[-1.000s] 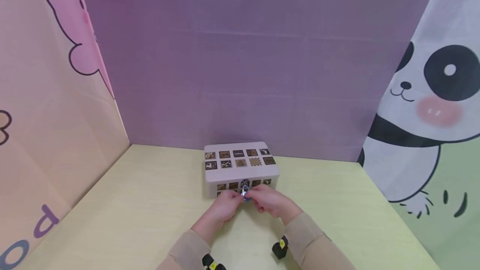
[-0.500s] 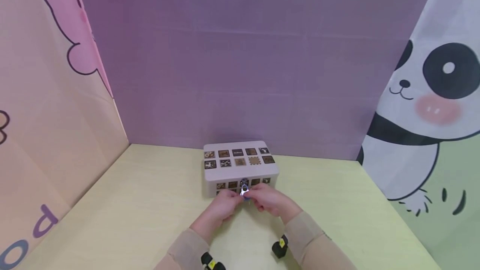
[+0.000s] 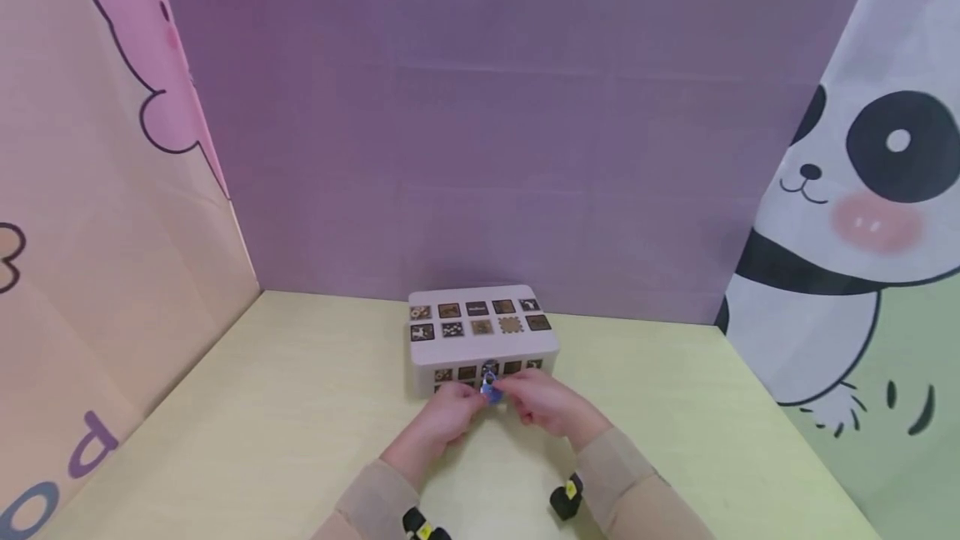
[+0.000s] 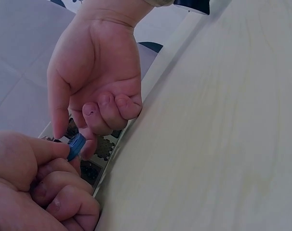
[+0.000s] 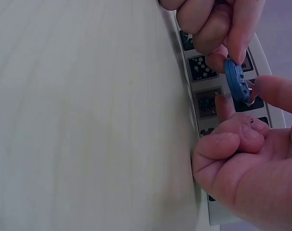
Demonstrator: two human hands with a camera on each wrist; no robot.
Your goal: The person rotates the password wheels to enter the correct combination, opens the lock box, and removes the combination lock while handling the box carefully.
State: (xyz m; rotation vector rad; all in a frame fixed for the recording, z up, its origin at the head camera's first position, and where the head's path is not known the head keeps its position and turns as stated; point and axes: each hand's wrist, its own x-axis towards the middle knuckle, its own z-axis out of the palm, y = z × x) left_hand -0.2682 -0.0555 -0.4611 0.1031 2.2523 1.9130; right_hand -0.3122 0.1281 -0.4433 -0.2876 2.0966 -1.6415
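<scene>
A small blue padlock (image 3: 491, 391) with a metal shackle is at the front of a white box (image 3: 482, 348) printed with brown and black picture squares. Its shackle overlaps the box's round latch (image 3: 490, 365) in the head view. My left hand (image 3: 448, 412) pinches the padlock's body between thumb and forefinger, from the left. From the other side my right hand (image 3: 545, 400) has its thumb tip right at the shackle and its forefinger just below, the other fingers curled. Whether those two tips grip the padlock, I cannot tell. In the left wrist view both hands partly hide the padlock.
The box stands on a pale wood-grain table (image 3: 315, 407), near a purple back wall (image 3: 495, 148). A pink cartoon panel (image 3: 112, 215) rises on the left and a panda panel (image 3: 840, 273) on the right.
My right hand has shifted slightly to the right, and more of the padlock's blue body shows now. The left hand and the box have stayed nearly in place.
</scene>
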